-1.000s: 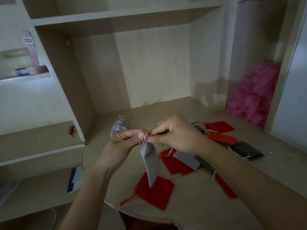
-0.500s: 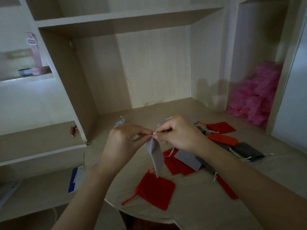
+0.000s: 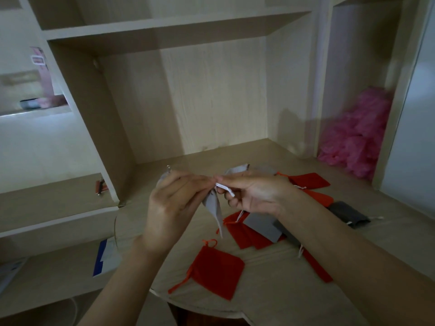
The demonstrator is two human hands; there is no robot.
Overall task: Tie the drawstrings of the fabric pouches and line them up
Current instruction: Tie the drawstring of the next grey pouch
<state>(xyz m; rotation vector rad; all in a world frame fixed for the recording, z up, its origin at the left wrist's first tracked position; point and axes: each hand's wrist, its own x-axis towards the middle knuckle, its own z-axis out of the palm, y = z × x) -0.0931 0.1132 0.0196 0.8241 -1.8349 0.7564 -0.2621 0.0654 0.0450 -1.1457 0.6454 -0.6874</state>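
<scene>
Held a light grey pouch (image 3: 213,208) in the air at frame centre, above the counter (image 3: 270,292) and clear of it. Hung it mouth-up, long axis near vertical, closed bottom end pointing down and a little toward the right of frame. Looked soft and matte, gathered tight at the top and folded into a slim, tapering strip below.

Pinched its top with the left hand (image 3: 174,208), grip narrow, thumb and forefinger closed on the fabric or on the cord there; hard to tell which, with fingertips in the way. Pinched the white drawstring (image 3: 225,188) with the right hand (image 3: 254,196), grip narrow as well, cord running from the pouch mouth down-right across the curled fingers. Held both sets of fingertips nearly touching, just above the pouch mouth.

Noted more pouches lying flat on the counter:
- a red pouch (image 3: 216,269) at lower centre, with its cord looped at the top and trailing to the lower left;
- a mid grey pouch (image 3: 261,227) resting on a cluster of red pouches (image 3: 242,234), just right of the hanging one;
- a dark grey pouch (image 3: 348,214) at right, with white cord ends beside it;
- two further red pouches (image 3: 308,181) beyond the right hand.

Noted a pink fluffy heap (image 3: 360,132) in the compartment at the right of frame.
</scene>
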